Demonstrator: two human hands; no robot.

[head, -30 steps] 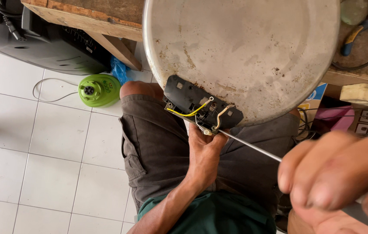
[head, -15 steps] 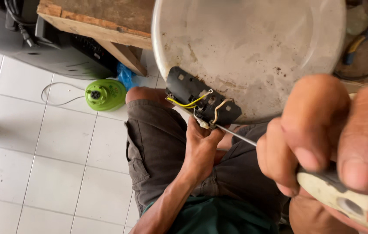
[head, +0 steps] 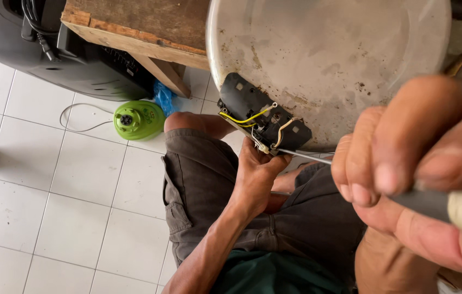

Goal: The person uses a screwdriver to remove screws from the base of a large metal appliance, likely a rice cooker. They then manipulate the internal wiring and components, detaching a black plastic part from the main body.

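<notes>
Left hand [head: 255, 174] raised from the lap, fingers closed on the lower edge of the black terminal block [head: 263, 117], thumb side up against the block's underside. Right hand [head: 410, 169] very close to the camera, blurred, fingers wrapped tight round the handle of a screwdriver [head: 432, 202]. Handle dark with a pale band and a red end at the frame's right edge. Thin metal shaft [head: 304, 157] running left from the fist to the lower right corner of the terminal block, tip touching or just at the block; exact contact point hidden by the left fingers.

Terminal block fixed to the lower left rim of a round metal pan base [head: 329, 54], stained and spotted, held tilted over the knees. Yellow wire [head: 244, 117] looped across the block's face, pale wire [head: 282, 130] curved on the block's right half.

Below the block: grey-brown shorts [head: 209, 185] on both thighs, left knee bare just to the block's left, green shirt hem [head: 274, 277] at the bottom edge.

Left of the block, on the white tiled floor [head: 51, 196]: green round plastic part [head: 138, 120] with a dark centre, a thin pale cord [head: 81, 117] curled beside it. Above and left of the block: wooden table edge [head: 133, 32] with a slanted brace, a black appliance [head: 40, 54] with cables under and beside it, a scrap of blue plastic [head: 163, 98] near the brace.
</notes>
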